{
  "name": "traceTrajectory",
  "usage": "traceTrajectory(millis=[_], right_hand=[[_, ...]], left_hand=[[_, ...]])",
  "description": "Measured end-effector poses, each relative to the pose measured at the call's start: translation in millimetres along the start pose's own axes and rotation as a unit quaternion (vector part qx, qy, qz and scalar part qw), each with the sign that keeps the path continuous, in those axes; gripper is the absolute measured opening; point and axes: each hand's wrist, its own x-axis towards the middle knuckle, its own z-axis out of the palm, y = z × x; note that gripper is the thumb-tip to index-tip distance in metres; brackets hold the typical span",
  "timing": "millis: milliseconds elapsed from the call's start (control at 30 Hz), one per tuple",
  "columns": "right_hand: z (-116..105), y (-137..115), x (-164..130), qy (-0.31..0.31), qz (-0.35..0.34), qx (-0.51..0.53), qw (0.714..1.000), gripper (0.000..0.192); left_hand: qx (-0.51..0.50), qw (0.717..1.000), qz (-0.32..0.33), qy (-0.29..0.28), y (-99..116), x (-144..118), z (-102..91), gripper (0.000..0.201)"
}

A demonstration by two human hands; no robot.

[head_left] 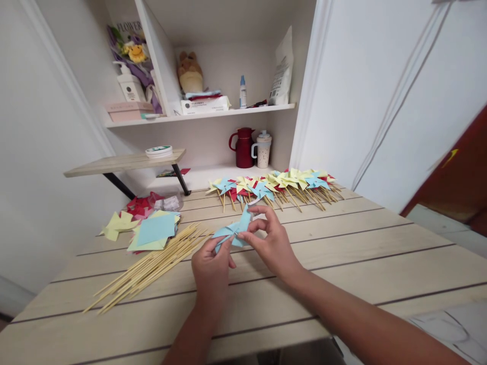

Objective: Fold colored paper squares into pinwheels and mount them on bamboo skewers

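Observation:
A light-blue paper pinwheel (240, 226) is held up between both hands, just above the wooden table. My left hand (213, 259) pinches its lower left side between thumb and fingers. From the right, my right hand (272, 239) grips it, with the thumb close to the centre, where a small shiny pin seems to sit. No stick shows on this pinwheel. Left of my hands lies a loose bundle of thin wooden sticks (160, 263). Beyond it rests a stack of blue and yellow paper squares (157, 229), beside a yellow pinwheel (119, 225) without a stick.
Several finished pinwheels on sticks (281, 185) lie along the table's back edge. Red paper pieces (140, 205) and a clear plastic box (169, 202) stand at back left, near a small raised shelf (125, 161). A red jug (244, 148) and a cup (263, 150) stand behind.

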Motion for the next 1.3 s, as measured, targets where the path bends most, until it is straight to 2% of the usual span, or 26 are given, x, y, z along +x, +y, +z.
traceTrajectory(millis=[133, 200, 300, 567, 833, 967, 1300], right_hand=[[-0.6, 2.0, 1.9, -0.009, 0.008, 0.021, 1.000, 0.073], [-1.2, 3.5, 2.9, -0.021, 0.014, 0.020, 0.999, 0.062], [-2.4, 5.2, 3.1, -0.041, 0.001, -0.019, 0.999, 0.014], [-3.3, 3.3, 1.9, -0.052, -0.002, -0.033, 0.998, 0.013], [-5.4, 2.2, 2.5, -0.069, -0.015, -0.021, 0.997, 0.009], [-5.3, 1.7, 2.7, -0.073, -0.017, -0.020, 0.997, 0.011], [-4.1, -0.1, 4.2, -0.075, -0.017, -0.016, 0.997, 0.011]], left_hand=[[-0.010, 1.000, -0.015, 0.003, -0.6, 0.1, 0.0, 0.020], [-0.010, 1.000, -0.014, -0.001, -1.4, 0.5, -0.3, 0.020], [-0.009, 1.000, -0.009, -0.009, -1.9, 1.1, -0.8, 0.023], [-0.024, 0.999, -0.021, -0.005, -3.0, 0.7, 0.4, 0.023], [-0.025, 0.999, -0.010, -0.019, 1.1, -2.5, -0.6, 0.017], [-0.029, 0.999, -0.008, -0.024, 3.1, -2.4, -0.9, 0.021], [-0.029, 0.999, 0.016, -0.042, -2.9, 0.1, -1.6, 0.021]])
